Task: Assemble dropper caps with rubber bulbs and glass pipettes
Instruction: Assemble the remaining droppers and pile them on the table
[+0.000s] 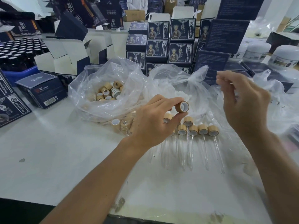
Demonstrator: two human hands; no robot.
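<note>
My left hand [155, 125] pinches a bamboo-look dropper cap [183, 107] between thumb and fingertips, its white-lined opening facing me. My right hand [244, 104] is raised to the right of it, blurred, with thumb and fingertips pinched on what looks like a faint clear glass pipette [224, 92]. Below the hands, several assembled droppers [203, 130] lie in a row on plastic, pipettes pointing toward me. An open clear bag [80, 94] at left holds several loose caps [107, 92]. The middle bag [163, 75] holds white rubber bulbs [181, 94].
Stacked dark blue product boxes [181, 52] form a wall behind the bags. Open white cartons [64, 62] and dark bottles [17, 52] stand at back left. White jars [257, 51] sit at back right, and another clear bag [279, 101] lies at right. A white table [56, 159] lies in front.
</note>
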